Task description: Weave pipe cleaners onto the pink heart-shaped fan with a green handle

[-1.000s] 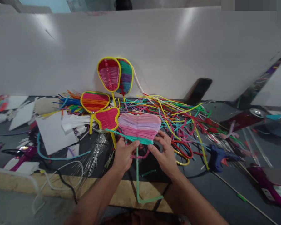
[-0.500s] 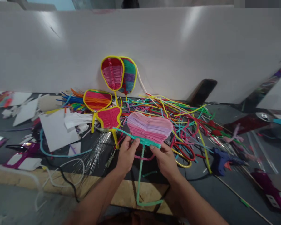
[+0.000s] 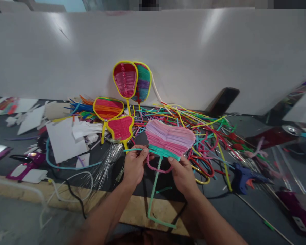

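A pipe-cleaner fan [image 3: 170,136] striped in pink, lilac and teal is held up before me. Its light green stem [image 3: 155,189] hangs below and bends sideways at the bottom. My right hand [image 3: 182,172] grips the fan's lower right corner between thumb and fingers. At the lower left corner, my left hand [image 3: 135,166] pinches a teal pipe cleaner [image 3: 134,149], whose loose end sticks out to the left. A pink pipe-cleaner loop [image 3: 159,169] curves under the fan between both hands.
Yellow-rimmed fans [image 3: 125,80] lean on the white board [image 3: 178,44]. Loose pipe cleaners [image 3: 165,110] lie piled behind the hands. A blue glue gun [image 3: 242,178] and a can [image 3: 272,137] are at right; a purple glue gun [image 3: 25,166], cords and paper [image 3: 63,141] at left.
The fan has shifted slightly right and tilted clockwise. My left hand has moved left and down from the fan's edge, now pinching the teal pipe cleaner; my right hand keeps its grip.
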